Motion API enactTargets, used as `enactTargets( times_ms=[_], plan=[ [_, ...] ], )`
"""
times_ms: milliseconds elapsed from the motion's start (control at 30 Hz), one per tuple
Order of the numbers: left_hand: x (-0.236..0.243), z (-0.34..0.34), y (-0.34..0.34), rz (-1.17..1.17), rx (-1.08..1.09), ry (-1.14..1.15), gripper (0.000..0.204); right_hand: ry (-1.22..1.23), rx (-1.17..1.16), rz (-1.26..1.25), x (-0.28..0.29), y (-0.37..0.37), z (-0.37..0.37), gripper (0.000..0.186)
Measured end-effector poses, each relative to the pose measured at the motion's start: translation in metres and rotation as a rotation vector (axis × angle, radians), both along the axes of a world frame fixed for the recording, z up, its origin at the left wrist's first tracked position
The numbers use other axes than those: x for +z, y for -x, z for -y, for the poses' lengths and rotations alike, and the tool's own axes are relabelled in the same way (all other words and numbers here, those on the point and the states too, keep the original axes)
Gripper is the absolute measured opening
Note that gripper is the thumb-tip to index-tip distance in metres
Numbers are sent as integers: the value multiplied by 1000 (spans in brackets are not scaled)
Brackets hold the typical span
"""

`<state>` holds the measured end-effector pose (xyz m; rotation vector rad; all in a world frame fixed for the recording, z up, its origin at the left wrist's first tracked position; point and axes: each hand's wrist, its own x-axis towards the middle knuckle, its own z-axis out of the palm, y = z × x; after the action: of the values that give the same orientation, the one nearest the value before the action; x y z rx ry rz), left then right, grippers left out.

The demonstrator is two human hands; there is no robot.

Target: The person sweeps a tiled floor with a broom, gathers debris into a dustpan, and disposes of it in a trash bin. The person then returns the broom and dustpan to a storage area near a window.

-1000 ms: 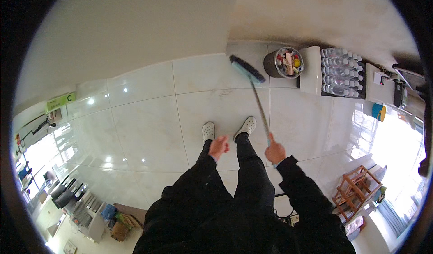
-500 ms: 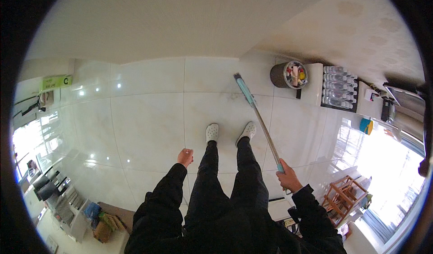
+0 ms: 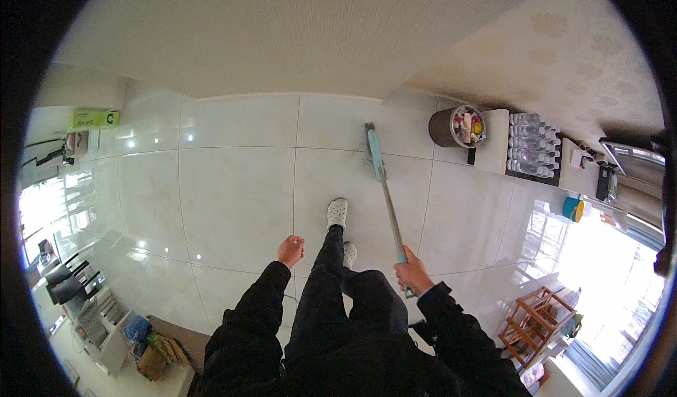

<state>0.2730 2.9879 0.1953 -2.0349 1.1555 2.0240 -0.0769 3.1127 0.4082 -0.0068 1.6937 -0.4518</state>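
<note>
My right hand [image 3: 413, 273] is wrapped round the upper end of a long-handled broom [image 3: 391, 210]. Its metal pole slants forward over the pale tiles to a light blue head with dark bristles, set down on the floor ahead of my feet. Beside the head lies some dark dust or hair [image 3: 367, 159]. My left hand [image 3: 290, 250] hangs over the floor in a loose fist, with nothing visible in it. Below it are my white clogs [image 3: 337, 212], one foot in front of the other and the rear one partly hidden by my leg.
A pale wall edge runs along the far side. At the right stand a bin [image 3: 442, 128] full of rubbish, a low cabinet [image 3: 496, 145] and rows of water bottles [image 3: 530, 143]. A wooden stool [image 3: 534, 324] is at lower right. A green box [image 3: 95, 120] sits far left.
My right hand and the broom's pole have swung left, and the pole is steeper. The head has turned slightly on the floor. My right foot has drawn back behind the left one.
</note>
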Motion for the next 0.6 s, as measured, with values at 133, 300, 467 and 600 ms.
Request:
enactTargets(
  times_ms=[133,300,467,600],
  plan=[
    [8,-9,-29,-1,-7,43,28,-61,-115,11,49,21,-32,78],
    [11,-43,-81,50,91,26,26,-20,-235,23,51,18,-65,57],
    [19,-104,-125,25,143,38,23,221,-259,308,-2,-32,-43,14],
    [32,-132,-157,43,154,30,23,159,-603,527,-9,-60,-15,22]
  ],
)
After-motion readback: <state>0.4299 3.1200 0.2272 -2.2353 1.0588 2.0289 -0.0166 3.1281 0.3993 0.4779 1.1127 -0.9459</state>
